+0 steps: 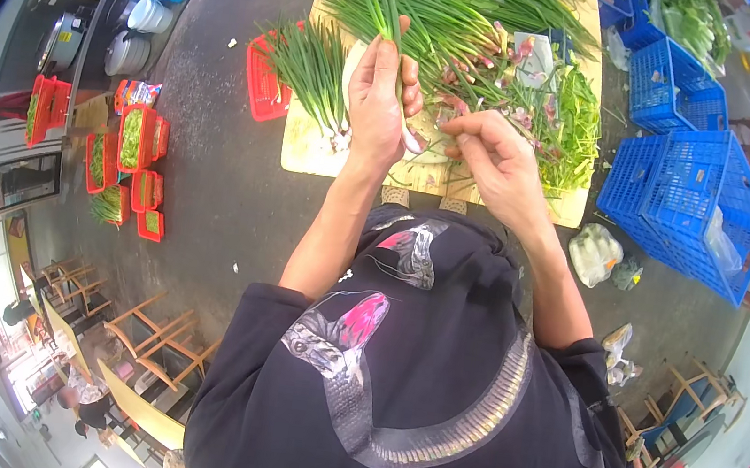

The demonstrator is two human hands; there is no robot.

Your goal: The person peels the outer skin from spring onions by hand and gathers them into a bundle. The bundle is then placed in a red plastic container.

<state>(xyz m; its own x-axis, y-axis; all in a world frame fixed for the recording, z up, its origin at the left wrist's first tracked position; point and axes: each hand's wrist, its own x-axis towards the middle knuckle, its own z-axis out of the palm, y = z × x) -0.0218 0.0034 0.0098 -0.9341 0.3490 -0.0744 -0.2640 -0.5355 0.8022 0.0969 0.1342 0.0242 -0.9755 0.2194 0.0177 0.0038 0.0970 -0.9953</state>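
Observation:
My left hand [381, 103] is closed around a green onion [384, 11], its leaves pointing up and its pale bulb hanging below the palm. Just right of that bulb is my right hand [498, 165], thumb and fingers bent near each other; whether a scrap is between them I cannot tell. Behind both hands, a heap of green onions [446, 16] with reddish, unpeeled ends lies on the wooden table [313, 163]. A smaller bunch with white bulbs [317, 77] lies at the left. Peeled skins and leafy trimmings [569, 132] cover the right part.
A red plastic basket [256, 83] is against the table's left side. Blue plastic crates [692, 198] stand on the right, with a filled plastic bag [595, 254] on the floor nearby. Red baskets of cut greens [137, 139] are at the left. Other people are in the background.

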